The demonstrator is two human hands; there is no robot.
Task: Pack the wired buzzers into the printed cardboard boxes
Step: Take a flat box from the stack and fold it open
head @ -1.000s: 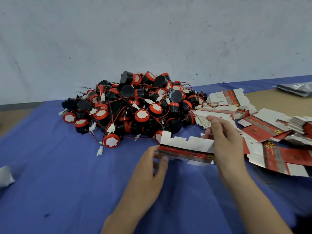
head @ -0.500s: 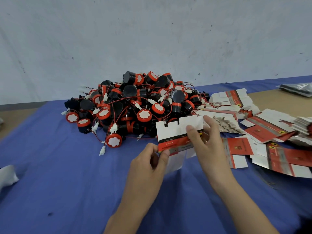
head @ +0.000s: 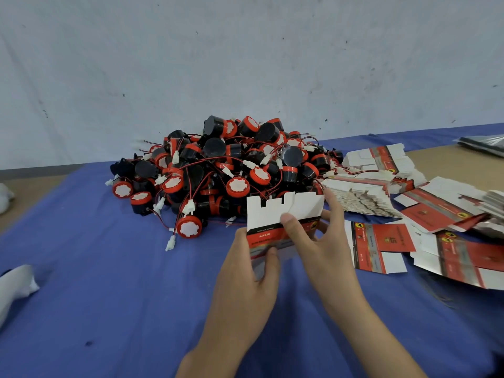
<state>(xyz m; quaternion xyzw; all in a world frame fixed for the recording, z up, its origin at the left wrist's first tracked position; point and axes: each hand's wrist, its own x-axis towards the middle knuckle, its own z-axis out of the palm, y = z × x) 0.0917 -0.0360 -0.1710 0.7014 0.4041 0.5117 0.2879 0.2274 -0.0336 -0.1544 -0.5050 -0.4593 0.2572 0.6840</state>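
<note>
A heap of black and red wired buzzers [head: 218,170] with red wires and white plugs lies on the blue cloth in the middle. In front of it both hands hold one flat printed cardboard box [head: 275,216], red and silver with white notched flaps pointing up. My left hand [head: 251,271] grips its lower left part, thumb on the printed face. My right hand [head: 319,241] pinches its right side, thumb at the fold below the flaps. Flat boxes [head: 379,241] lie to the right.
A stack of flat box blanks [head: 360,197] sits right of the heap, with more loose blanks [head: 450,255] toward the right edge. A white object [head: 16,285] lies at the left edge. A grey bag [head: 482,144] rests far right. Behind stands a pale wall [head: 245,64].
The flat box has been lifted off the cloth and turned upright, its white flaps now pointing up. Both hands have shifted left and closed on it.
</note>
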